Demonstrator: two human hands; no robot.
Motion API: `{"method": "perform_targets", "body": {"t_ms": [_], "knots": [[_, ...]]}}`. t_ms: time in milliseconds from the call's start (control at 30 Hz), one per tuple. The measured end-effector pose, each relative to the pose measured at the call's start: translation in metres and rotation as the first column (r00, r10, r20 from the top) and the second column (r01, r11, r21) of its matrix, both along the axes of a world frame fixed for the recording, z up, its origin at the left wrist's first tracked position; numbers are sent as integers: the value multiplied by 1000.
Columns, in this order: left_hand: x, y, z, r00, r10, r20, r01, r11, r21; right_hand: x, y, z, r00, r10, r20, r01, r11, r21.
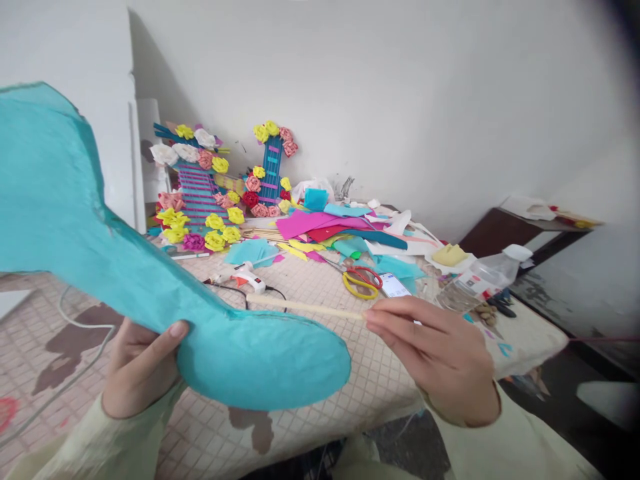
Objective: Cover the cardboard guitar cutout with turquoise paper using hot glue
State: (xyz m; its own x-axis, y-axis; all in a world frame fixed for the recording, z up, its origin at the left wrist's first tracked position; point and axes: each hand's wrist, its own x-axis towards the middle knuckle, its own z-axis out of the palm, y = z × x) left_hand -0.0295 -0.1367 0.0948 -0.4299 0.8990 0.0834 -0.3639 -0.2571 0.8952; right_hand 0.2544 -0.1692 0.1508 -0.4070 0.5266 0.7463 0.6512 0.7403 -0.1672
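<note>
A large turquoise paper-covered cutout stretches from the left edge toward the middle, ending in a rounded lobe. My left hand grips its lower edge near the narrow part, thumb pressed on the front and the other fingers behind. Between the thumb and fingertips of my right hand is one end of a thin pale stick. The stick points left, along the top edge of the lobe; whether it touches the cutout I cannot tell. Just beyond it lies a white hot glue gun.
Flower-trimmed decorations lean against the wall. Coloured paper scraps are piled at the table's back. Scissors, a phone and a plastic bottle lie to the right. A white cable crosses the left side.
</note>
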Motion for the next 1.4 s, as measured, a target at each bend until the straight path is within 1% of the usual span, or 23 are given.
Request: {"method": "perform_targets", "body": {"t_ms": [67,200,333,467,600,700,767,800,900,1000,1067,1133,1200,1267,1400], "knots": [[-1,0,-1,1000,1,11,-1,1000,-9,-1,1,4,1000,18,-6,-18,1000,-18],[-3,-3,-3,999,-50,8,49,999,10,-1,0,8,999,7,46,-5,999,-52],[-1,-7,-1,997,-82,-4,82,996,18,1,-3,14,996,10,83,-2,996,-87],[-1,-9,8,995,-92,-44,93,996,19,2,-3,21,995,12,99,-2,996,-94],[-5,-8,22,985,-105,-137,111,993,38,2,0,25,995,10,100,1,994,-106],[-12,-5,30,956,-108,-273,119,993,23,2,2,24,995,14,103,-6,997,-81],[-18,0,32,929,-133,-345,147,989,15,1,3,22,993,19,121,-12,998,-58],[-21,3,31,921,-156,-357,171,985,11,1,3,21,991,23,129,-16,999,-51],[-31,12,24,905,-227,-360,239,971,-11,2,3,16,989,43,144,-37,998,-46],[-37,17,19,908,-239,-343,251,968,-10,2,2,13,989,58,136,-53,998,-44],[-35,16,21,910,-254,-328,263,965,-16,1,2,13,994,50,100,-46,998,-40],[-31,13,26,912,-263,-315,265,964,-36,-1,3,12,999,18,35,-16,999,-42],[-25,8,32,917,-256,-304,248,967,-66,-3,3,12,1000,-21,-19,20,998,-59],[-20,4,36,927,-243,-287,226,970,-91,-5,4,10,999,-36,-38,33,997,-77],[-19,4,34,918,-253,-305,239,967,-82,-7,5,7,999,-2,-37,-1,995,-95]]}}
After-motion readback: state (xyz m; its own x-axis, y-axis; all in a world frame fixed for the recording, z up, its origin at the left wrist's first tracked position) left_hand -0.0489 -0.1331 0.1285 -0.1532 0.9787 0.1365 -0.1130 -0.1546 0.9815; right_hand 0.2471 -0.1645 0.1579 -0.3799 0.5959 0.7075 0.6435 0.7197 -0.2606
